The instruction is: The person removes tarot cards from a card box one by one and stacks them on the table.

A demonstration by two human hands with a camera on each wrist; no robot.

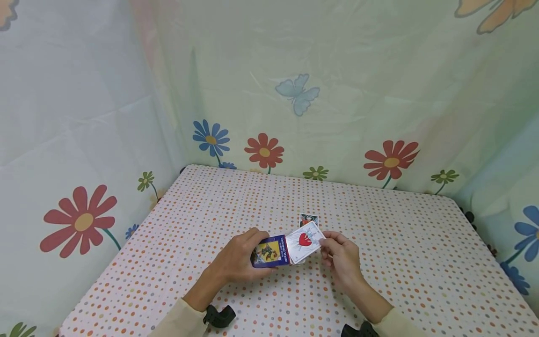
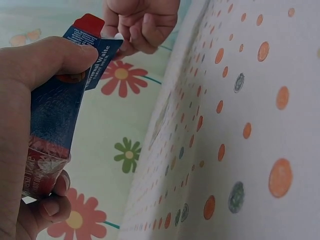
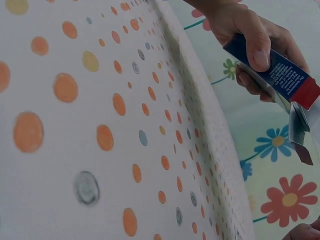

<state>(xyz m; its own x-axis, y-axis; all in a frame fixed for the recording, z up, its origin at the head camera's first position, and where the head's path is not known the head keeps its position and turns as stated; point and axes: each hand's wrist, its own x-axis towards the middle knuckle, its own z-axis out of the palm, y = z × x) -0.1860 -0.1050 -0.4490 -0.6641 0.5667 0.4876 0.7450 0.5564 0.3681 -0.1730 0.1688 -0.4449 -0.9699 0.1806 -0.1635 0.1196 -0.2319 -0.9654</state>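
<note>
My left hand (image 1: pixel 240 257) grips a blue tarot card box (image 1: pixel 269 252), tilted above the table, its thumb along one side in the left wrist view. The box's end flap (image 3: pixel 299 130) stands open in the right wrist view. At that open end, the fingertips of my right hand (image 1: pixel 346 260) pinch the corner of a white card (image 1: pixel 300 252) with a red heart pierced by swords. Whether the card's far edge is still inside the box cannot be told. Just behind it, a second picture card (image 1: pixel 309 218) appears on the table, partly hidden by the heart card.
A white cloth with coloured dots covers the table (image 1: pixel 202 201). Hanging sheets (image 1: pixel 337 117) printed with flowers and butterflies enclose its back and sides. Black straps (image 1: pixel 220 317) sit around both wrists, by the pale sleeves.
</note>
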